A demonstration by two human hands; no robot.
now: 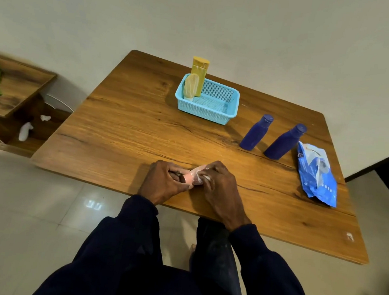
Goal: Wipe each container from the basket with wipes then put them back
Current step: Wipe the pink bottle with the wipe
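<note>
pink container (188, 179) was gripped in curled fingers of left hand (164, 183); wipe (199, 174) was clenched around it by right hand (220, 190), over desk (119, 128).

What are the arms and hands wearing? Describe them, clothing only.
Long dark navy sleeves, left sleeve and right sleeve, cover both arms to the wrists. The left hand and right hand are bare: no gloves, watch or rings visible.

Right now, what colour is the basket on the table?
The basket is light blue, perforated; clearest in the head view.
</note>
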